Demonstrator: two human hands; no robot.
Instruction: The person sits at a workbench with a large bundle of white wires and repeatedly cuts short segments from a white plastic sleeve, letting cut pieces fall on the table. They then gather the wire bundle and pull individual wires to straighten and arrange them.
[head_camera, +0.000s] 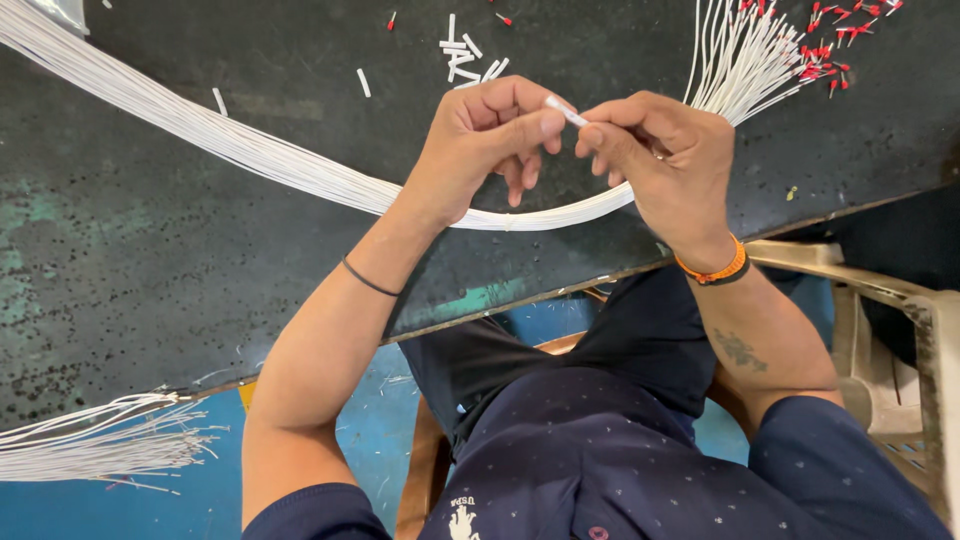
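both hands (570, 130) pinching white sleeve (565, 111), wire bundle (300, 165) below

A short white plastic sleeve piece (566, 111) is being pinched, tilted, between the fingertips; the long bundle of thin white wires (300, 165) is lying curved just beneath the grip.

Left hand (480, 150) and right hand (670, 160) raised together, fingers (548, 122) pinched, tips nearly meeting.

From my feed the desk (150, 250) looks like worn, matt dark metal with scuffed patches. The white wires (250, 150) are smooth, slightly glossy plastic, red ferrules (825, 45) too.
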